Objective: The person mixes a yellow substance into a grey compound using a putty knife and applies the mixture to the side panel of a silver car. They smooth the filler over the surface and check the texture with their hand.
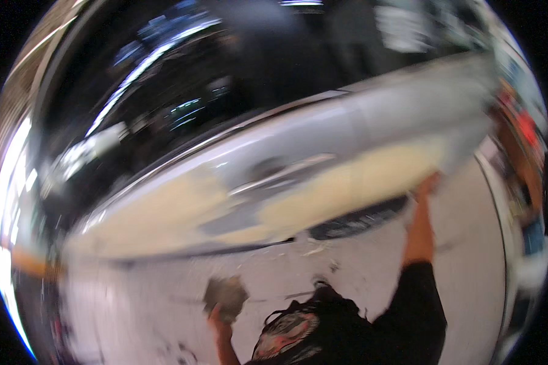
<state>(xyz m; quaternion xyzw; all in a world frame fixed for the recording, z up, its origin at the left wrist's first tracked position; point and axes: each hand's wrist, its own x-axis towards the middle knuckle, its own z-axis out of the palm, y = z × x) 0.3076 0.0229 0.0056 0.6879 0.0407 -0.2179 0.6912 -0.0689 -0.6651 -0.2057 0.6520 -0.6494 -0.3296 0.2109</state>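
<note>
A silver car side (402, 103) stretches across the view, with broad patches of pale yellow body filler (347, 188) around and below the door handle (292, 173). My left hand (220, 325) is low, apart from the car, with its fingers closed on a flat, roughly square grey-brown piece (226, 297); blur hides whether it is a board or a sheet. My right hand (427, 184) reaches out to the lower edge of the filler patch towards the right. Its fingers are smeared by motion, so I cannot make out whether they hold anything.
Dark car windows (268, 67) with bright reflections lie above the panel. A black tyre (359, 219) shows beneath the car on the pale floor (164, 298), where small scraps lie. Shelving with red and orange items (523, 131) stands at the right; a bright opening (9, 201) is at the left.
</note>
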